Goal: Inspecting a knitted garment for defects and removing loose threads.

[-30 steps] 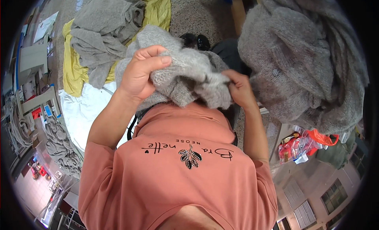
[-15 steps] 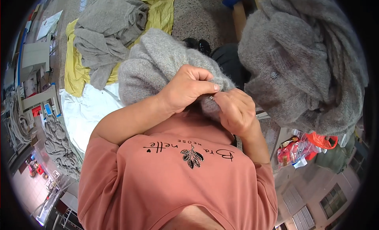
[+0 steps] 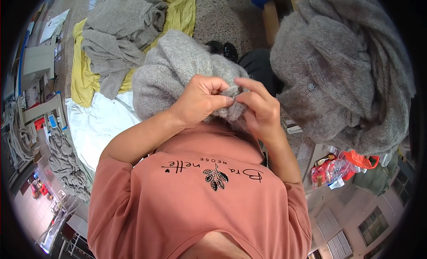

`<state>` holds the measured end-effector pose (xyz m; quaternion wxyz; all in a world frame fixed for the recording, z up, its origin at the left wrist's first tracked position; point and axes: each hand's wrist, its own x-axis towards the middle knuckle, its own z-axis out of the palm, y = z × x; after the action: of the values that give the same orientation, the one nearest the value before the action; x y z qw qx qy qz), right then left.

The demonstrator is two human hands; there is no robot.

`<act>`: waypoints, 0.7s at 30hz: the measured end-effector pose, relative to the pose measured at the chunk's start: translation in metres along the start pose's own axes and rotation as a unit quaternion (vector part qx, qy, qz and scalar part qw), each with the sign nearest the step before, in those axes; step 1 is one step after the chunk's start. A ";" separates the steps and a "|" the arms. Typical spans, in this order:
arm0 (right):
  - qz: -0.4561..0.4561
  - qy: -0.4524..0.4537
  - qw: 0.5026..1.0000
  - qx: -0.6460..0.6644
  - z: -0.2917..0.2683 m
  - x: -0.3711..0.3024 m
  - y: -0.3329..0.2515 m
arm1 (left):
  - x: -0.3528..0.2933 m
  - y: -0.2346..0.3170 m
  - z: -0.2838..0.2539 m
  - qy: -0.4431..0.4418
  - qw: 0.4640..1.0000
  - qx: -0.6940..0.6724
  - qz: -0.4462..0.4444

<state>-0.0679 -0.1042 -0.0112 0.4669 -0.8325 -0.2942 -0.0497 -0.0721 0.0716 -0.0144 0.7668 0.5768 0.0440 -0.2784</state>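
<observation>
I have the grey knit [image 3: 173, 67] bunched in front of my waist. My left hand [image 3: 195, 101] has thumb and fingers clamped on its edge. My right hand [image 3: 262, 108] is at the same spot, index finger raised apart from the rest; whether its thumb and other fingers grip the wool I cannot tell. Both hands hide part of the knit.

To my right, a big brownish-grey knit heap [image 3: 329, 72] with a sparkly round ornament [image 3: 311, 87] crowds the space near my forearm. Below it sit clear plastic packages [image 3: 327, 172] and a red bag [image 3: 360, 157]. Ahead on my left, grey knitwear [image 3: 118, 32] lies on a yellow sheet [image 3: 82, 87], and a white sheet [image 3: 95, 130] spreads nearer my elbow.

My salmon shirt [image 3: 195, 214] carries dark lettering, some script, some capitals, upside down in this view, around a leafy motif [image 3: 216, 177] of dark and pale stones.
</observation>
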 end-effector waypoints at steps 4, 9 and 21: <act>0.103 -0.120 0.976 0.151 -0.006 0.003 0.006 | -0.001 -0.006 -0.002 -0.020 1.000 -0.004 0.017; 0.195 -0.049 0.968 0.152 0.003 -0.002 0.006 | -0.002 -0.008 0.000 0.026 0.991 0.091 0.091; 0.189 -0.081 0.971 0.119 0.009 -0.015 0.011 | -0.002 -0.011 0.004 0.064 0.956 0.229 0.175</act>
<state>-0.0764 -0.1079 -0.0298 0.5380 -0.8128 -0.1721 0.1423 -0.0806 0.0666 -0.0219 0.6467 0.7519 -0.0733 -0.1052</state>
